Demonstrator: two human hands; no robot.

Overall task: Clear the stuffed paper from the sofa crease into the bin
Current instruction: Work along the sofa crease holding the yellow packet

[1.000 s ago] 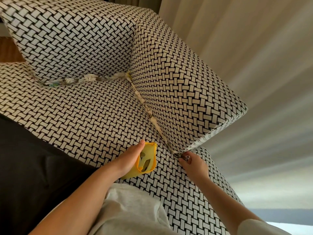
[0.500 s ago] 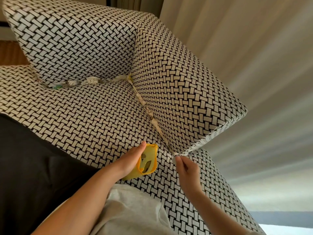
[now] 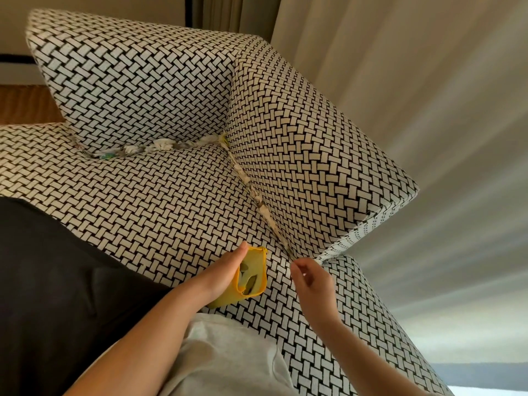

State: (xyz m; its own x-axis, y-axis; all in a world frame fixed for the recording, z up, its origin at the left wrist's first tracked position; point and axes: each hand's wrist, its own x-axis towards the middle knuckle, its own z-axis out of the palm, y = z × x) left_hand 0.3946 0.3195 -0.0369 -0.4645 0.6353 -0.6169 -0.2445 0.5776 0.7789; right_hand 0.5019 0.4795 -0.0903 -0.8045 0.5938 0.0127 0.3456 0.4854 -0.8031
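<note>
- Fingers (image 3: 241, 251) of the left hand (image 3: 220, 277) are curled round a small yellow bin (image 3: 257, 268). The thumb lies along its upper rim, and the bin is tipped so its mouth faces the other hand.
- The bin rests against the sofa seat (image 3: 160, 212), just beside the near end of the side crease.
- The right hand (image 3: 313, 280) hovers close to the bin's mouth. Its fingers are curled in, with thumb and forefinger drawn close together right at the near end of that crease. From where I stand I cannot tell whether a scrap sits between them.
- Stuffed paper (image 3: 258, 200) runs as a thin pale strip down the crease between the seat and the armrest (image 3: 314, 167), from the back corner almost to the right fingertips.
- Crumpled white wads (image 3: 163, 144) with a touch of green are wedged in the back crease, under the backrest (image 3: 137, 81).
- A few dark and pale scraps (image 3: 247, 282) lie inside the bin.
- Small black printed marks (image 3: 360, 234) line the armrest's lower front edge, too small to read.
- A pale curtain (image 3: 428, 95) hangs behind the armrest.
</note>
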